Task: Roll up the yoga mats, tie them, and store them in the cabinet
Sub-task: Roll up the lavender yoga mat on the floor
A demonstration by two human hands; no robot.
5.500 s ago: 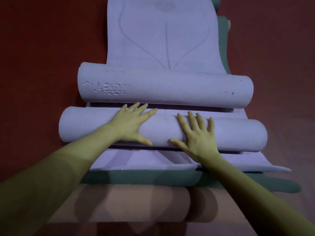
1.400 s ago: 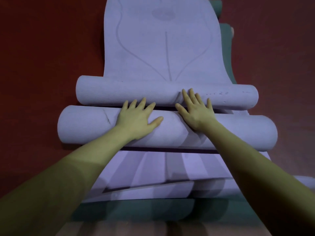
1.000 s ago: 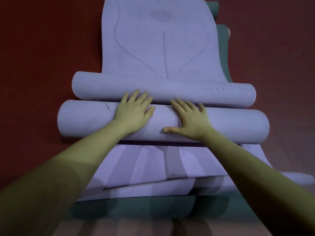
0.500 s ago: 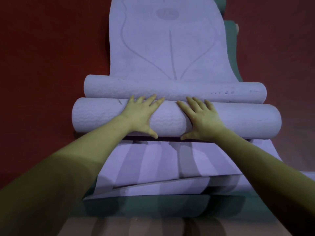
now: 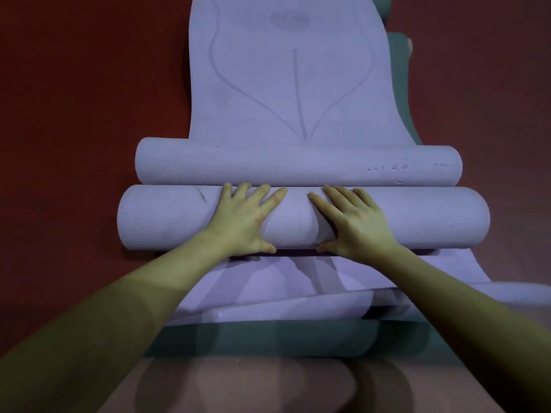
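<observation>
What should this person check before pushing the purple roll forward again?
1. Left hand flat on the near roll: ok.
2. Right hand flat on it too: ok.
3. Hands near the roll's middle: ok.
4. Path ahead free: not ok, the far roll lies against it.
5. Roll ends even: cannot tell.
6. Tie within reach: cannot tell, none visible.

Both forearms are bare to the frame's edge, and the left hand [image 5: 243,220] and right hand [image 5: 354,222] are ungloved.
</observation>
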